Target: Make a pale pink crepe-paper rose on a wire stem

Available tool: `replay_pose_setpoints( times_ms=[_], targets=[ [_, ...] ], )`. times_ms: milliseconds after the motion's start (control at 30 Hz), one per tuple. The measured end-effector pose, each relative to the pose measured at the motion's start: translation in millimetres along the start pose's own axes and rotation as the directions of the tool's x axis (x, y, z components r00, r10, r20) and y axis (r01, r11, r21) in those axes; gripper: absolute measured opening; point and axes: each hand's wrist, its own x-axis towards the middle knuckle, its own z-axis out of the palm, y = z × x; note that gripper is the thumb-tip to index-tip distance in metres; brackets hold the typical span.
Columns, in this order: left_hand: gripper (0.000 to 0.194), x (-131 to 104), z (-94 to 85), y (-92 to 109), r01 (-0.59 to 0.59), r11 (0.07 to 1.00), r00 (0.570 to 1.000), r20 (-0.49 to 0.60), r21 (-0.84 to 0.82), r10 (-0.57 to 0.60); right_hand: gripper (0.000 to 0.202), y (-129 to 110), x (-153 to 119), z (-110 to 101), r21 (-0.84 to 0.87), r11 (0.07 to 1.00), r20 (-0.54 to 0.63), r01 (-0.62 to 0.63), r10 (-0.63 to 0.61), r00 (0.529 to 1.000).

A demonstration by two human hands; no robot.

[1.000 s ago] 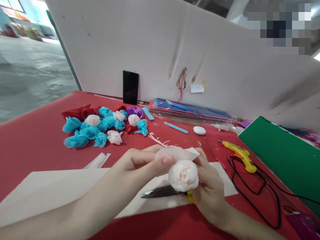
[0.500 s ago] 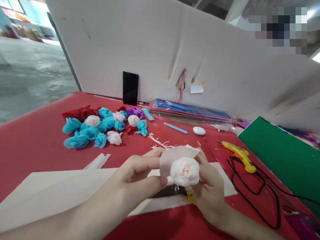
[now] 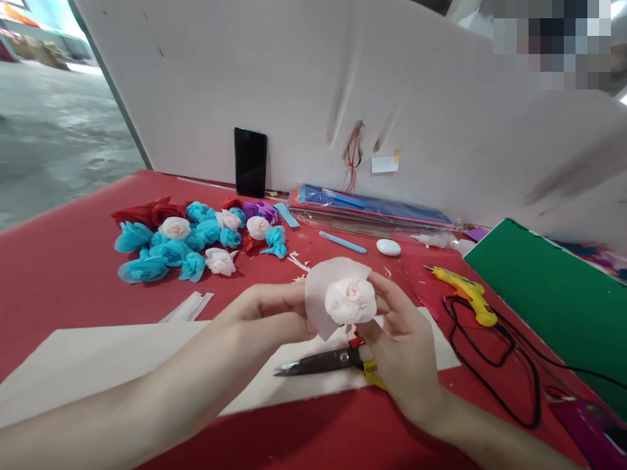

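Observation:
A pale pink paper flower (image 3: pixel 351 300) is held between my two hands over the table. My right hand (image 3: pixel 404 339) grips it from below and behind, its thumb at the base. A loose pale petal (image 3: pixel 318 294) curves round the flower's left and upper side. My left hand (image 3: pixel 279 313) pinches that petal's left edge, though its fingertips are partly hidden behind the paper. Beneath the hands, scissors (image 3: pixel 323 361) with dark blades and yellow handles lie on a pale paper sheet (image 3: pixel 117 352); my right hand covers part of the handles.
Several blue, red, purple and pale paper flowers (image 3: pixel 171 251) are heaped on the left. A yellow glue gun (image 3: pixel 463 294) with a black cord lies right, beside a green board (image 3: pixel 548 287). A phone (image 3: pixel 250 163) leans on the white partition (image 3: pixel 245 72). A purple object (image 3: pixel 582 424) sits lower right.
The petal has been wrapped closer round the flower's left side. Both hands and the flower have risen a little, and more of the scissors shows. The whole view has shifted slightly.

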Motion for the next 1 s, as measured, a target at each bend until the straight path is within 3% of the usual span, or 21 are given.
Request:
replay_pose_setpoints(
  times_ms=[233, 500, 667, 867, 1000],
  targets=[
    [0.022, 4, 1.0, 3, -0.031, 0.998, 1.000, -0.001, 0.048, 0.031, 0.038, -4, 3, -3, 0.224, 0.946, 0.159, -0.233, 0.200, 0.967],
    [0.027, 5, 0.2, 3, -0.075, 0.995, 0.997, -0.026, 0.071, 0.077, 0.020, -6, 7, -2, 0.146, 0.936, 0.120, -0.320, 0.305, 0.945],
    [0.018, 6, -6.1, -1, -0.080, 0.993, 0.995, -0.045, 0.089, 0.085, 0.007, -8, 7, -5, 0.024, 0.966, 0.120, -0.259, 0.254, 0.960],
    [0.017, 5, -11.0, -3, -0.082, 0.993, 0.994, -0.067, 0.085, 0.087, 0.010, -3, 9, -5, -0.011, 0.995, 0.047, -0.104, 0.104, 0.993],
    [0.014, 2, -8.2, 2, -0.050, 0.995, 0.994, -0.090, 0.083, 0.058, 0.012, -4, 9, -6, 0.001, 0.992, 0.103, -0.129, 0.129, 0.986]
  ],
)
